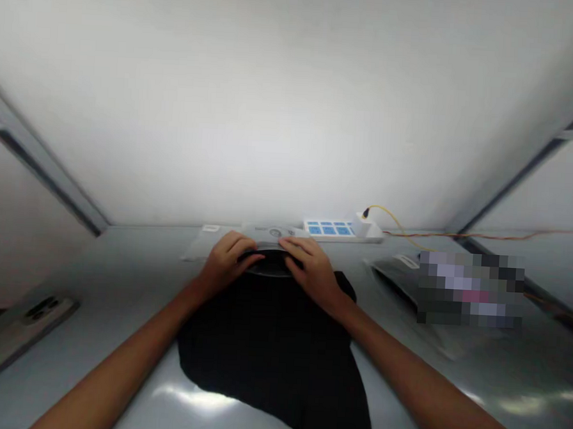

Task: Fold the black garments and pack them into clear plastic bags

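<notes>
A black cloth [280, 342] lies spread over the table in front of me, its near end reaching the bottom of the view. At its far end, my left hand [230, 257] grips the gathered edge, fingers on top and thumb underneath. Opposite it, my right hand [309, 262] grips the same edge, the two thumbs pointing towards each other. Just beyond my fingers lies a clear plastic bag [198, 245] with a printed round mark and a small white label. Between the hands a shiny clear rim shows against the black; I cannot tell whether the cloth edge is inside the bag.
Against the wall stands a white power strip [328, 230] with blue sockets, a plug and a yellow cable. To the right lies a dark packed plastic bag [398, 278], partly blurred out. A phone [25, 335] rests at the left. Metal frame posts rise at both sides.
</notes>
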Available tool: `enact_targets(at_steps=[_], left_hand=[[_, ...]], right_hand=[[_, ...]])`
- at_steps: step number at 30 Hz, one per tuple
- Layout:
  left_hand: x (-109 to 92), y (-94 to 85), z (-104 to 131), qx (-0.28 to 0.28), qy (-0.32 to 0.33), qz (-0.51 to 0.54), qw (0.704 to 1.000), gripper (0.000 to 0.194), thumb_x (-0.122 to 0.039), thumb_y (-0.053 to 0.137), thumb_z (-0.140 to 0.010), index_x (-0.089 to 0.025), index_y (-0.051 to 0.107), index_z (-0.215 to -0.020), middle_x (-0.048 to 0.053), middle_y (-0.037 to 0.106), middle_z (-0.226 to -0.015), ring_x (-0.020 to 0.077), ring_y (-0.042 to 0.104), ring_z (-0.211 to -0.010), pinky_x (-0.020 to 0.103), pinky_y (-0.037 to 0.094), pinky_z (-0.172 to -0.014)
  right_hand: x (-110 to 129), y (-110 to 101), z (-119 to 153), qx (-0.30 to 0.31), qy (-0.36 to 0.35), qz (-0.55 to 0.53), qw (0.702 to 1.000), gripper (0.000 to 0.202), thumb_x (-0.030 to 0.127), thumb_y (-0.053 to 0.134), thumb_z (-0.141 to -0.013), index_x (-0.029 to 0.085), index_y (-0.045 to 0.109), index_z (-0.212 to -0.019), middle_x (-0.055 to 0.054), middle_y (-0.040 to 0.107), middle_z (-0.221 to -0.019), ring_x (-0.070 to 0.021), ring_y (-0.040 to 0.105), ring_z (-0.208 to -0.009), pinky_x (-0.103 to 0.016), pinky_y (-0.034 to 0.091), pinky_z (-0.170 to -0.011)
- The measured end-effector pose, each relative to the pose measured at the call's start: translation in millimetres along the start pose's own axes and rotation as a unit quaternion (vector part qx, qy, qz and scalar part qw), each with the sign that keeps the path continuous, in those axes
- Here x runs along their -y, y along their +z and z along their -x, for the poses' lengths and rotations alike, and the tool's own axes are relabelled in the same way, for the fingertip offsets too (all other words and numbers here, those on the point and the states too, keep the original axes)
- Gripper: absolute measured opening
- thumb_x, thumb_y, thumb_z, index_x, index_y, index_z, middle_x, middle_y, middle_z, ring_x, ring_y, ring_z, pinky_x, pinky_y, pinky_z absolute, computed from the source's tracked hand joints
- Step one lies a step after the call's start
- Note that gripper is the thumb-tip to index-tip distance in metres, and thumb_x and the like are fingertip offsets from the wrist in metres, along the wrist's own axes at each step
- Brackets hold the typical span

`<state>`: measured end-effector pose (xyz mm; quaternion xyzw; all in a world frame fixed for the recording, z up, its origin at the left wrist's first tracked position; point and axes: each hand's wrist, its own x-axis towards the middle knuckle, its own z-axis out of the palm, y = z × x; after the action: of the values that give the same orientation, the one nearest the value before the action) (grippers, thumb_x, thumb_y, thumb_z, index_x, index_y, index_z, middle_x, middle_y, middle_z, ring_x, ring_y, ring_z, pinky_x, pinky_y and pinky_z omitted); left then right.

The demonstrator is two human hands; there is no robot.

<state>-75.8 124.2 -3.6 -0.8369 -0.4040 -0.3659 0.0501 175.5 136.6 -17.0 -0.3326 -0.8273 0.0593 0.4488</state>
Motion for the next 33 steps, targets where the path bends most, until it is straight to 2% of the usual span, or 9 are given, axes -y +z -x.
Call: enact_targets(at_steps=[4, 7, 10, 13, 18, 22, 25, 28, 33], left_hand=[[8, -9.2, 1, 0.065, 0.053, 0.008, 0.996, 0.025, -0.030, 0.059, -0.099, -0.022, 0.062, -0.123, 0.009, 0.068, -0.118, 0.0230, 0.063, -0.110, 0.040, 0.053, -0.098], [14, -10.3, 4, 0.087, 0.055, 0.004, 0.995, 0.032, -0.026, 0.056, -0.099, -0.023, 0.058, -0.130, 0.010, 0.066, -0.121, 0.0222, 0.064, -0.111, 0.037, 0.054, -0.097], [17, -3.4, 6, 0.095, 0.022, 0.011, 0.995, 0.034, -0.031, 0.060, -0.098, -0.024, 0.057, -0.131, 0.007, 0.065, -0.116, 0.0204, 0.066, -0.104, 0.035, 0.056, -0.091], [14, 5.4, 5, 0.081, -0.009, 0.010, 0.997, 0.026, -0.030, 0.055, -0.100, -0.023, 0.058, -0.125, 0.004, 0.063, -0.103, 0.0187, 0.066, -0.092, 0.033, 0.056, -0.084], [6, 11.0, 3, 0.039, -0.028, -0.024, 0.999, 0.018, -0.023, 0.042, -0.104, -0.021, 0.060, -0.107, 0.003, 0.061, -0.092, 0.0189, 0.065, -0.084, 0.032, 0.055, -0.078], [6, 12.4, 5, 0.023, -0.009, -0.073, 0.997, 0.026, -0.026, 0.040, -0.106, -0.021, 0.057, -0.125, 0.006, 0.060, -0.096, 0.0211, 0.063, -0.089, 0.035, 0.054, -0.081], [6, 14.4, 6, 0.030, 0.023, -0.101, 0.994, 0.033, -0.024, 0.040, -0.106, -0.022, 0.054, -0.135, 0.008, 0.062, -0.100, 0.0220, 0.062, -0.092, 0.035, 0.054, -0.083], [6, 11.7, 5, 0.030, 0.046, -0.125, 0.991, 0.036, -0.016, 0.036, -0.104, -0.020, 0.058, -0.132, 0.010, 0.064, -0.101, 0.0228, 0.061, -0.093, 0.035, 0.053, -0.083], [11, -6.7, -2, 0.009, 0.047, -0.169, 0.984, 0.032, -0.017, 0.038, -0.104, -0.019, 0.065, -0.119, 0.010, 0.065, -0.095, 0.0249, 0.061, -0.090, 0.039, 0.052, -0.083]], right_hand=[[-11, -5, -1, -0.024, 0.018, 0.015, 0.999, 0.033, 0.021, 0.055, -0.098, 0.029, 0.072, -0.125, -0.007, 0.074, -0.119, -0.0258, 0.066, -0.111, -0.048, 0.052, -0.102], [-12, -5, -1, -0.005, 0.008, 0.027, 1.000, 0.034, 0.030, 0.061, -0.097, 0.027, 0.069, -0.130, -0.010, 0.071, -0.126, -0.0274, 0.064, -0.118, -0.050, 0.051, -0.104], [-7, -3, 0, 0.016, 0.001, 0.082, 0.997, 0.042, 0.038, 0.069, -0.093, 0.030, 0.066, -0.134, -0.010, 0.066, -0.137, -0.0323, 0.056, -0.129, -0.065, 0.034, -0.114], [-7, 0, 2, 0.047, 0.003, 0.110, 0.993, 0.036, 0.031, 0.067, -0.095, 0.035, 0.067, -0.131, -0.008, 0.065, -0.138, -0.0323, 0.056, -0.131, -0.073, 0.020, -0.116], [-18, 8, 5, 0.047, 0.028, 0.110, 0.992, 0.047, 0.031, 0.069, -0.093, 0.034, 0.061, -0.140, -0.012, 0.054, -0.149, -0.0340, 0.048, -0.138, -0.064, 0.037, -0.112], [-33, 11, 5, 0.030, 0.064, 0.115, 0.991, 0.055, 0.039, 0.071, -0.090, 0.032, 0.059, -0.143, -0.015, 0.047, -0.155, -0.0400, 0.039, -0.145, -0.066, 0.038, -0.111], [-40, 10, 3, 0.048, 0.073, 0.082, 0.993, 0.042, 0.032, 0.066, -0.094, 0.027, 0.066, -0.135, -0.014, 0.059, -0.143, -0.0355, 0.053, -0.133, -0.058, 0.044, -0.109], [-34, 8, -3, 0.035, 0.070, 0.063, 0.995, 0.033, 0.019, 0.057, -0.095, 0.024, 0.071, -0.124, -0.011, 0.072, -0.118, -0.0292, 0.065, -0.112, -0.050, 0.051, -0.101], [-11, 6, -12, 0.005, 0.054, 0.109, 0.993, 0.026, 0.009, 0.048, -0.089, 0.019, 0.066, -0.105, -0.011, 0.065, -0.101, -0.0285, 0.062, -0.096, -0.044, 0.054, -0.085]])
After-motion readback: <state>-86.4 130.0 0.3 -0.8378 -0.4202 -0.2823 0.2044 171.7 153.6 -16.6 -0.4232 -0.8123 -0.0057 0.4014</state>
